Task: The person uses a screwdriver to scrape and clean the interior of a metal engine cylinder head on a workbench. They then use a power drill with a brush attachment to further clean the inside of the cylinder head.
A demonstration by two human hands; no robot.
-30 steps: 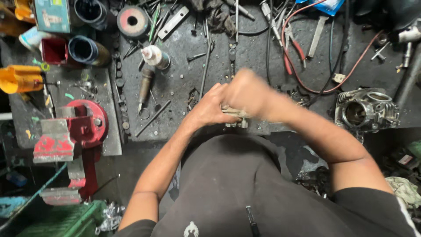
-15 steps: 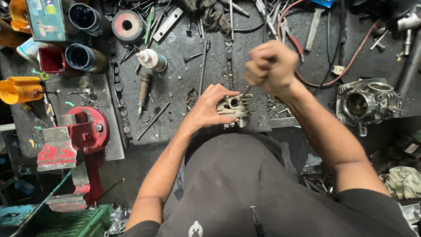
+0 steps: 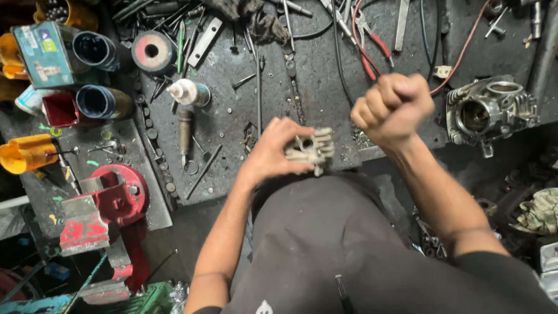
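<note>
A small finned grey metal engine part point(image 3: 310, 149) is being gripped by the left hand point(image 3: 273, 152), the fingers clamped around its left side, just above the edge of the dark workbench point(image 3: 232, 116). The right hand point(image 3: 393, 107) is being held up and to the right of that grip, apart from the part, closed into a tight fist; whether anything is being enclosed cannot be told. Farther right of the fist, a larger engine casting point(image 3: 488, 110) is lying. Well to the left of the grip, a red vise point(image 3: 110, 203) is standing.
</note>
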